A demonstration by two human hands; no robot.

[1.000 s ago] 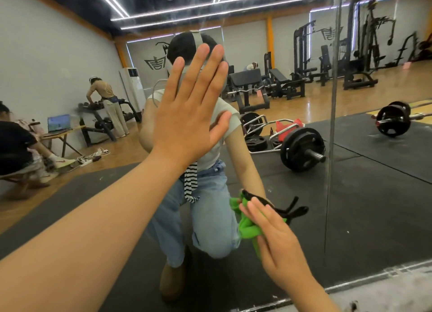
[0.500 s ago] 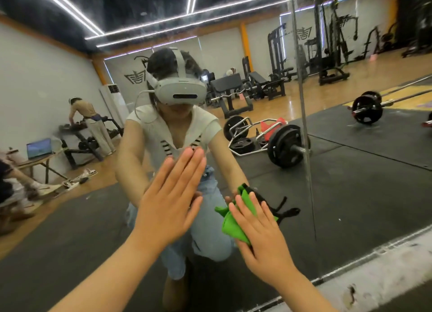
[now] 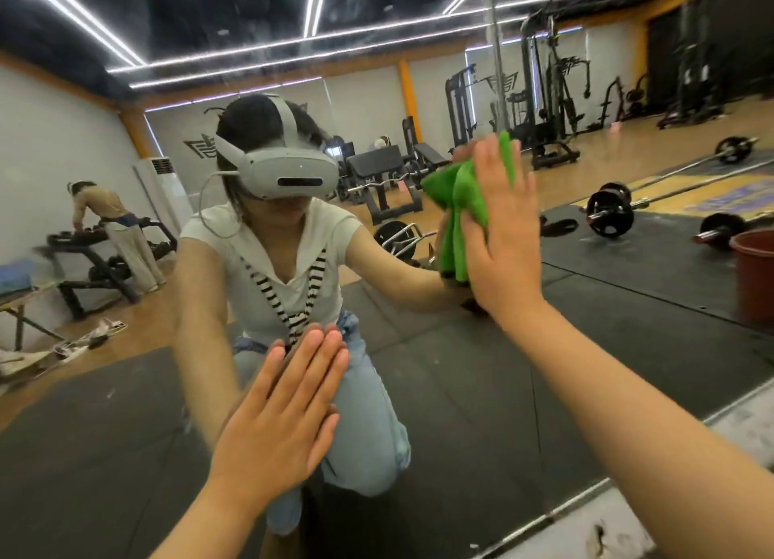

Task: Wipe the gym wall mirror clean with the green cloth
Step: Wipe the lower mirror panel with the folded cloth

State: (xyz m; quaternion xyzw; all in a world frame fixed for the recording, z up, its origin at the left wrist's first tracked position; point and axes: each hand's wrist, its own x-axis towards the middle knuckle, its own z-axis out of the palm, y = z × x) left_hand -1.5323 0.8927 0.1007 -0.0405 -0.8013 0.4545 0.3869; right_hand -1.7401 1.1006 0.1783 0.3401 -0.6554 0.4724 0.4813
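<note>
Bracing left hand (image 3: 280, 416) flat on the wall mirror (image 3: 481, 391), low and centre, fingers straight and close together, holding nothing. Pressing right hand (image 3: 502, 240) against the glass higher up and to the right, palm and straight fingers flattening the green cloth (image 3: 460, 198) onto it, not curling round it. Bunching the cloth between palm and mirror, with folds spilling out to the left of the hand and below its heel. Reaching in with both forearms from the bottom edge. Noting a pale ledge (image 3: 620, 516) along the mirror's foot at lower right, and a vertical seam (image 3: 497, 56) in the glass above the right fingertips. Noting in the reflection, on black floor mats: a kneeling person in a grey headset (image 3: 289, 173), white top and light jeans; a red-brown bucket (image 3: 756, 273) at far right; loaded barbells (image 3: 610, 215) beyond; weight machines (image 3: 544, 98) along the far wall; another person (image 3: 113, 223) bending over a dumbbell rack at far left.
</note>
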